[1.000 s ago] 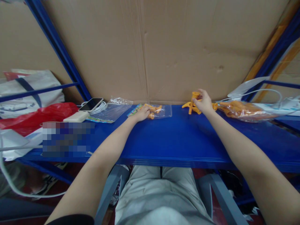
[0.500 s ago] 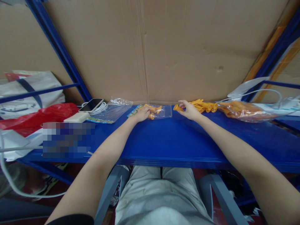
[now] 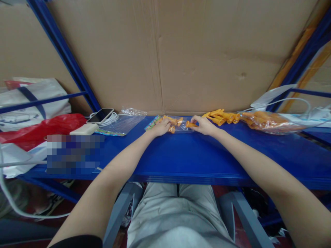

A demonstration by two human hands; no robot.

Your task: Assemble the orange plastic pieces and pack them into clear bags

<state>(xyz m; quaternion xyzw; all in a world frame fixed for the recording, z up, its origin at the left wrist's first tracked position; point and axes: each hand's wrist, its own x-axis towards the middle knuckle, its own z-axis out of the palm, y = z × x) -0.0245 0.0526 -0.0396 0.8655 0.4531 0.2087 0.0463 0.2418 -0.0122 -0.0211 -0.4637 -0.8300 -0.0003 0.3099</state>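
My left hand [image 3: 160, 127] rests on a small clear plastic bag [image 3: 172, 123] that holds a few orange plastic pieces, pinning it to the blue shelf [image 3: 196, 155]. My right hand [image 3: 205, 125] pinches one orange piece [image 3: 190, 124] at the right-hand edge of that bag. Just to the right lies a loose pile of the same orange pieces [image 3: 222, 116]. Farther right is a large clear bag full of orange pieces [image 3: 266, 121].
A cardboard sheet [image 3: 181, 51] backs the shelf. At left lie a phone [image 3: 100, 115] on white cable, a white power bank [image 3: 84, 129], flat clear bags [image 3: 121, 123], a red bag [image 3: 38, 129] and a white bag [image 3: 31, 98]. White cable [image 3: 284, 101] runs at the right.
My right hand left the loose orange pile and moved left with one orange piece to the small bag's edge. The left hand stayed on the bag, shifting slightly right.
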